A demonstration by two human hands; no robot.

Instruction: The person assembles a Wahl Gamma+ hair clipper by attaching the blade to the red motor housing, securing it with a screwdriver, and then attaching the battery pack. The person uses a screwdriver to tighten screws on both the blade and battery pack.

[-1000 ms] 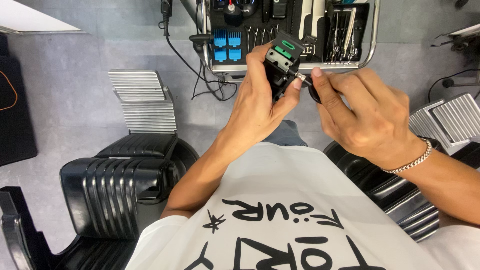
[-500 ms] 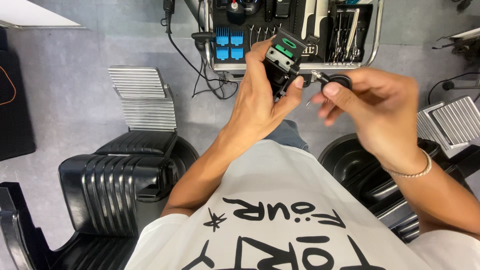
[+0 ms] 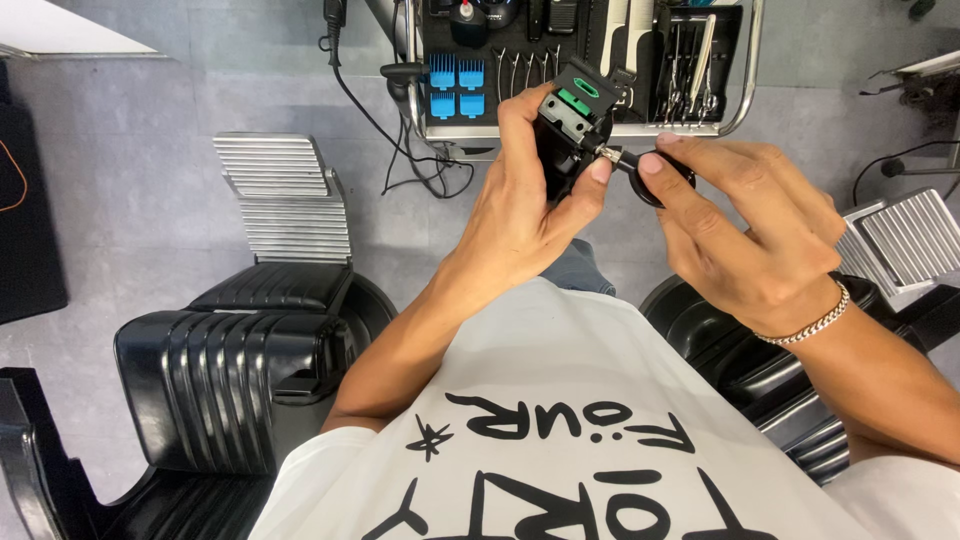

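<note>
- Left hand [image 3: 520,215] has its grip closed around a small black boxy hair clipper with a green patch on top [image 3: 570,125], held up in front of the chest, above the floor and just in front of the tool tray. Most of the clipper body is buried behind the fingers, so I can't really tell its full shape.
- Right hand [image 3: 750,235] pinches a small black round-handled tool with a thin metal tip [image 3: 645,170]; the tip touches the side of the clipper. The handle is mostly covered by thumb and fingers, so it's hard to say exactly what kind of tool it is. One silver chain bracelet [image 3: 815,325] sits on that wrist.
- Behind the hands there's a metal-railed tool tray [image 3: 745,100], cut off at the top edge. In it: two blue comb attachments [image 3: 455,72] side by side, plus scissors and combs [image 3: 690,60] too packed together to count.
- Black cables [image 3: 400,150] hang from the tray's left end; where they lead is out of frame.
- Two black ribbed barber chairs: one [image 3: 230,390] lower left, one [image 3: 730,360] on the right, mostly hidden under the arm.
- Two ribbed silver footrests: one [image 3: 285,195] left, one [image 3: 900,240] right, clipped by the frame edge.
- White printed shirt [image 3: 560,450] fills the bottom, cut off.
</note>
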